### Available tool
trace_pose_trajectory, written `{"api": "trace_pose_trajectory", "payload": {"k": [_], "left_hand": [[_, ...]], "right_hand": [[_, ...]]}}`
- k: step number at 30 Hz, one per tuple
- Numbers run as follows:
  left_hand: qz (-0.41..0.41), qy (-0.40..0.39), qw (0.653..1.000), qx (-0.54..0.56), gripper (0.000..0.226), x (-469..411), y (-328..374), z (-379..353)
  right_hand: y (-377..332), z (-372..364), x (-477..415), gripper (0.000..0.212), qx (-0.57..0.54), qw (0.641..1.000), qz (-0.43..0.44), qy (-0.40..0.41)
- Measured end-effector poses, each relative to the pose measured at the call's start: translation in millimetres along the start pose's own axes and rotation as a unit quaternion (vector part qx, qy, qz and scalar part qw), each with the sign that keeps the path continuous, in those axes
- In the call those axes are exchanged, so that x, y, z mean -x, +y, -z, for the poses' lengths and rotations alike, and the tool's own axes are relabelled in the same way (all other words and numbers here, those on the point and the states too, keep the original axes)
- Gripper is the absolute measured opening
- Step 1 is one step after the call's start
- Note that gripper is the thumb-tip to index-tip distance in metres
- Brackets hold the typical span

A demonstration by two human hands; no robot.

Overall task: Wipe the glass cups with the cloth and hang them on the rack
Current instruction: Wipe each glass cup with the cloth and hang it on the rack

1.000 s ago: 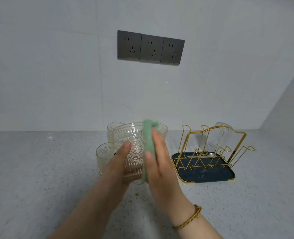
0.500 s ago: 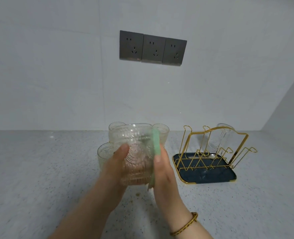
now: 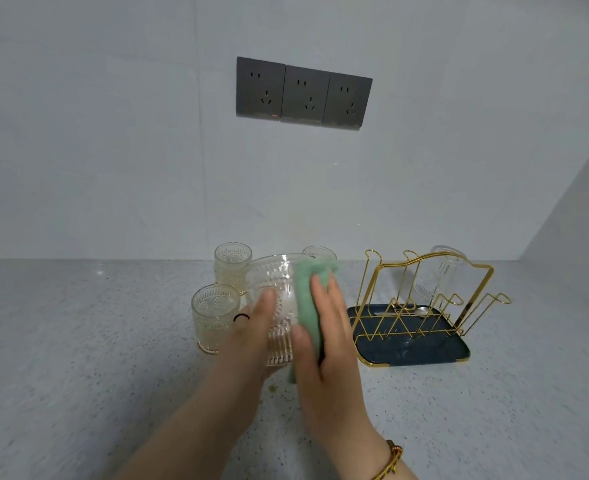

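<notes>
Higher than before, the right hand [image 3: 326, 344] is pinching the cloth [image 3: 306, 296] onto the fragile, likely slippery glass cup [image 3: 279, 282], which the left hand [image 3: 251, 329], just beside, is gripping by its ribbed side.

Clear, glossy glass cup [image 3: 279, 306], pressed with fine ribs and raised dots. Over its rim lies a green cloth [image 3: 308, 306], soft, matt and slightly fuzzy. Other cups [image 3: 215, 317] are the same embossed glass, faintly amber. The table [image 3: 78, 341] looks like pale speckled stone, matt. The rack [image 3: 424, 306] is thin, shiny gold-coloured metal wire on a smooth dark blue tray [image 3: 407, 353]. The wall [image 3: 113, 150] is smooth and pale. The sockets [image 3: 303, 95] are dark grey with a satin sheen.
</notes>
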State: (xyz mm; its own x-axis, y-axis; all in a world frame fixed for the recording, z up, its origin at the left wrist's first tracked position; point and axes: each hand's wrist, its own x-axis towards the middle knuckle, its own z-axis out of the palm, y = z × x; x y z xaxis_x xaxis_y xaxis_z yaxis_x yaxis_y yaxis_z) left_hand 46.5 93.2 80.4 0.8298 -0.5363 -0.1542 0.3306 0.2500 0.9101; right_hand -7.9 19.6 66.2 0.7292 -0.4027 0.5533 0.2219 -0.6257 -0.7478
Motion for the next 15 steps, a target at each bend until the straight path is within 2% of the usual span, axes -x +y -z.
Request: {"api": "trace_pose_trajectory", "payload": {"k": [3, 5, 7, 9, 10, 12, 15], "left_hand": [[-0.016, -0.049, 0.999, -0.004, 0.061, 3, 2, 4], [-0.038, -0.077, 0.996, 0.005, 0.047, 4, 6, 7], [-0.051, -0.093, 0.994, 0.023, 0.032, 4, 8, 8], [-0.056, -0.098, 0.993, 0.034, 0.019, 4, 8, 7], [-0.059, -0.099, 0.993, 0.036, 0.019, 3, 7, 7], [-0.062, -0.107, 0.991, 0.057, 0.021, 1, 7, 9], [-0.057, -0.122, 0.989, 0.057, 0.038, -3, 8, 14]], "right_hand": [[1, -4, -2, 0.043, 0.049, 0.993, 0.104, 0.009], [0, -3, -5, 0.045, 0.034, 0.993, 0.114, -0.004], [-4, 4, -13, 0.048, -0.056, 0.997, 0.021, -0.040], [-2, 8, -17, 0.053, -0.186, 0.974, -0.098, -0.082], [0, 8, -16, 0.055, -0.208, 0.966, -0.123, -0.090], [-2, 2, -8, 0.054, -0.171, 0.978, -0.090, -0.073], [5, -15, 10, 0.052, -0.031, 0.998, 0.053, -0.018]]}}
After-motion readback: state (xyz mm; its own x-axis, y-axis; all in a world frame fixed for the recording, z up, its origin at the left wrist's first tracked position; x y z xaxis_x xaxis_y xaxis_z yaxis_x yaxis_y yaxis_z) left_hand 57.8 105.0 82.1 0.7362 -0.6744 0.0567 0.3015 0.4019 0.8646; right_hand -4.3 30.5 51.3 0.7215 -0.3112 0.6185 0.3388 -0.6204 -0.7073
